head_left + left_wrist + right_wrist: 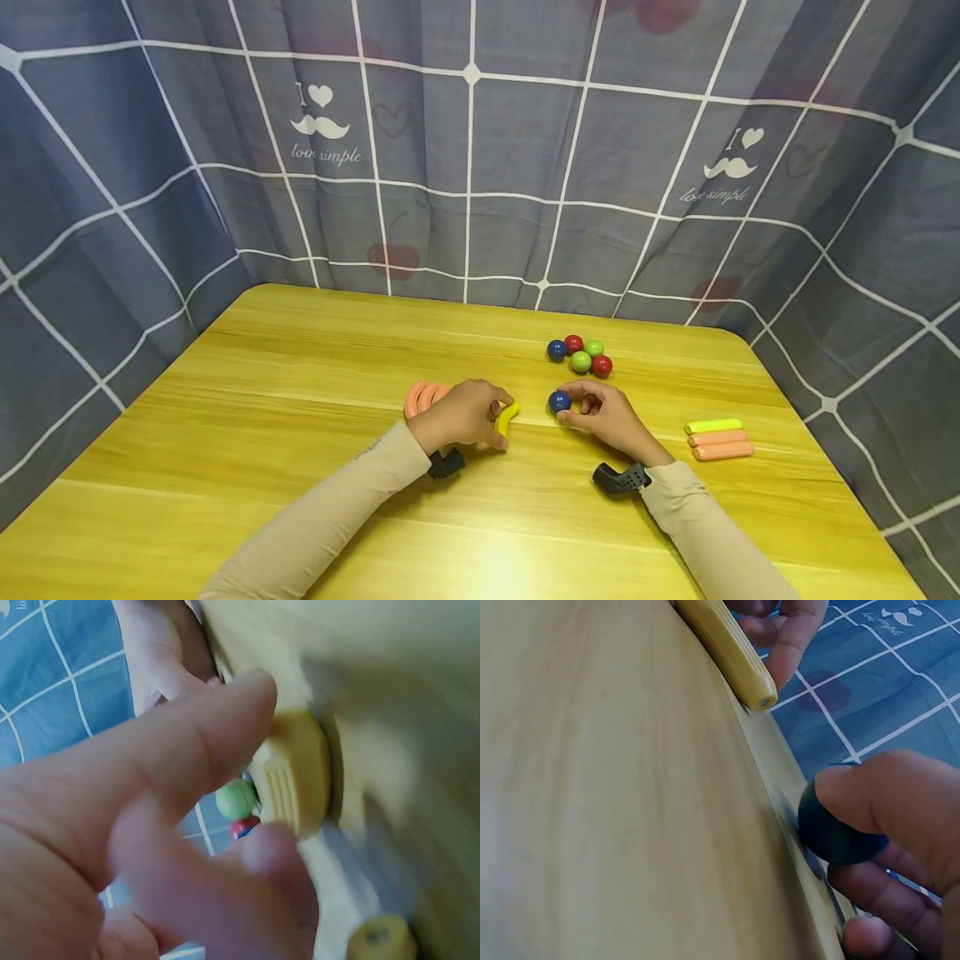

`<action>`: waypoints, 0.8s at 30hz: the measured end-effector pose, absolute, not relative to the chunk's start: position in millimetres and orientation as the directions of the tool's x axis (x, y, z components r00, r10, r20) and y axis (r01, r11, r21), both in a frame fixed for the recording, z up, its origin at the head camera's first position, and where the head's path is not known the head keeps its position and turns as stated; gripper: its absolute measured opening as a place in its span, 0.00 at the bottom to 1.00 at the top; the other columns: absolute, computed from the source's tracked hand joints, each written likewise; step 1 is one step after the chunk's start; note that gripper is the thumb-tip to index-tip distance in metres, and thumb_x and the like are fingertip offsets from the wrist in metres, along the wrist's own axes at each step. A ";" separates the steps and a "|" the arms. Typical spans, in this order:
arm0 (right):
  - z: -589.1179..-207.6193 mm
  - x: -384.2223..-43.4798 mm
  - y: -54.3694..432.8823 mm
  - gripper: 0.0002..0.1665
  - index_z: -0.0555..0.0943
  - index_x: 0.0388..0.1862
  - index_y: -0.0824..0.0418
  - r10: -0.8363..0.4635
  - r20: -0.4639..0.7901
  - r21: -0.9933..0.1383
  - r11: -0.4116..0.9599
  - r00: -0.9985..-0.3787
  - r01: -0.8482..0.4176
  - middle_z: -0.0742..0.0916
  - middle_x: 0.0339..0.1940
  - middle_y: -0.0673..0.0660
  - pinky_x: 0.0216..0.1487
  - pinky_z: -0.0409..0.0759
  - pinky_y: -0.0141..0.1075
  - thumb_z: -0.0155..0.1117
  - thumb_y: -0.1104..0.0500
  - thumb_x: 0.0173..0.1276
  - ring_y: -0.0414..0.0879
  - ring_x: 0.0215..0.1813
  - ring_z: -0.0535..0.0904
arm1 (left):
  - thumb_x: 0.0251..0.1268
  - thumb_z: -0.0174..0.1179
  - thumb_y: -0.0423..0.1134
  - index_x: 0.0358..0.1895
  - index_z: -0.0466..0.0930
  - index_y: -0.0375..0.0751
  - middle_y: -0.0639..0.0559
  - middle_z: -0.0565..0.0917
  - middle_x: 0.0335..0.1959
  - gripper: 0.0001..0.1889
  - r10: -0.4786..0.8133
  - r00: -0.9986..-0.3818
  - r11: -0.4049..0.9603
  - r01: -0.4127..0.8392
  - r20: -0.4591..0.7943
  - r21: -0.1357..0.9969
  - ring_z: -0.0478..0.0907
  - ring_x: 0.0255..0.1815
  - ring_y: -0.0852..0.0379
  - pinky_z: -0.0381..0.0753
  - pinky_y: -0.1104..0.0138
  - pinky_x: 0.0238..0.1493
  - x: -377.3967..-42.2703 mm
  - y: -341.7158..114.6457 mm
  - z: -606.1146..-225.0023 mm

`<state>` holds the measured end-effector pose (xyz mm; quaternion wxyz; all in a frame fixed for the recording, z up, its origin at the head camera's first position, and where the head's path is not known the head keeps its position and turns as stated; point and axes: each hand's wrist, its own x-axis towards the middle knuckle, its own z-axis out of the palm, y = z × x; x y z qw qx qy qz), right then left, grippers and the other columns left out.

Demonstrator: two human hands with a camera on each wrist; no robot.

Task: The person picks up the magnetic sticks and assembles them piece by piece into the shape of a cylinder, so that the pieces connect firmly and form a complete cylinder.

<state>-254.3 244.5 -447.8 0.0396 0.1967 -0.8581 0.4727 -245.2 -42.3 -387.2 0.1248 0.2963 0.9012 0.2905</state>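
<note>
My left hand pinches a grooved, curved yellow piece on the table between thumb and fingertips. That yellow piece shows its grooves in the left wrist view, and its end has a small hole in the right wrist view. To the right, my right hand holds a glossy blue ball between thumb and fingers, low over the wood. A bit of yellow peeks out behind this ball, mostly hidden by the hand.
Behind my right hand sit several balls: blue, red and green. Curved orange pieces lie partly behind my left hand. Straight orange sticks and a yellow-green stick lie at right. A checked curtain borders the table.
</note>
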 end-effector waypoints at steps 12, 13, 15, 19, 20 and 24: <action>-451.0 -255.2 247.3 0.19 0.87 0.56 0.67 -0.380 0.267 -0.803 0.421 -0.886 -0.423 0.88 0.43 0.57 0.36 0.74 0.31 0.78 0.69 0.67 0.41 0.34 0.74 | 0.72 0.74 0.33 0.66 0.79 0.28 0.49 0.81 0.36 0.24 0.535 -0.835 0.612 0.278 -0.128 0.741 0.84 0.21 0.58 0.85 0.68 0.24 -232.9 -27.1 -393.3; -450.9 -254.9 247.8 0.19 0.87 0.56 0.67 -0.382 0.269 -0.801 0.420 -0.884 -0.426 0.88 0.42 0.56 0.35 0.73 0.30 0.78 0.69 0.67 0.41 0.34 0.74 | 0.72 0.73 0.33 0.66 0.80 0.28 0.50 0.81 0.34 0.24 0.535 -0.835 0.610 0.279 -0.126 0.741 0.84 0.21 0.57 0.84 0.69 0.24 -232.4 -26.8 -393.6; -449.9 -253.9 248.4 0.19 0.86 0.55 0.68 -0.391 0.273 -0.804 0.409 -0.879 -0.432 0.86 0.40 0.55 0.35 0.73 0.30 0.78 0.69 0.67 0.42 0.35 0.74 | 0.73 0.73 0.34 0.65 0.80 0.27 0.52 0.83 0.30 0.23 0.533 -0.837 0.607 0.276 -0.125 0.745 0.84 0.20 0.57 0.83 0.69 0.23 -231.6 -25.7 -394.8; -449.6 -253.3 249.8 0.17 0.86 0.53 0.67 -0.418 0.264 -0.809 0.395 -0.869 -0.436 0.85 0.39 0.54 0.36 0.73 0.30 0.79 0.68 0.66 0.44 0.36 0.74 | 0.74 0.72 0.37 0.64 0.80 0.28 0.54 0.85 0.23 0.22 0.532 -0.837 0.607 0.272 -0.128 0.747 0.83 0.18 0.58 0.79 0.70 0.21 -231.0 -23.4 -399.1; -449.8 -253.3 250.1 0.17 0.86 0.53 0.66 -0.424 0.258 -0.811 0.392 -0.868 -0.433 0.85 0.40 0.54 0.36 0.74 0.31 0.79 0.68 0.66 0.44 0.37 0.75 | 0.75 0.71 0.37 0.63 0.81 0.29 0.54 0.85 0.22 0.21 0.527 -0.839 0.613 0.266 -0.134 0.744 0.83 0.18 0.58 0.78 0.70 0.21 -231.0 -22.7 -400.2; -450.6 -253.3 251.7 0.17 0.87 0.53 0.66 -0.434 0.234 -0.816 0.398 -0.870 -0.419 0.85 0.38 0.53 0.35 0.74 0.31 0.79 0.67 0.66 0.43 0.36 0.75 | 0.76 0.70 0.38 0.58 0.81 0.32 0.53 0.84 0.19 0.16 0.516 -0.843 0.625 0.248 -0.154 0.740 0.82 0.17 0.58 0.76 0.71 0.20 -229.6 -20.0 -401.8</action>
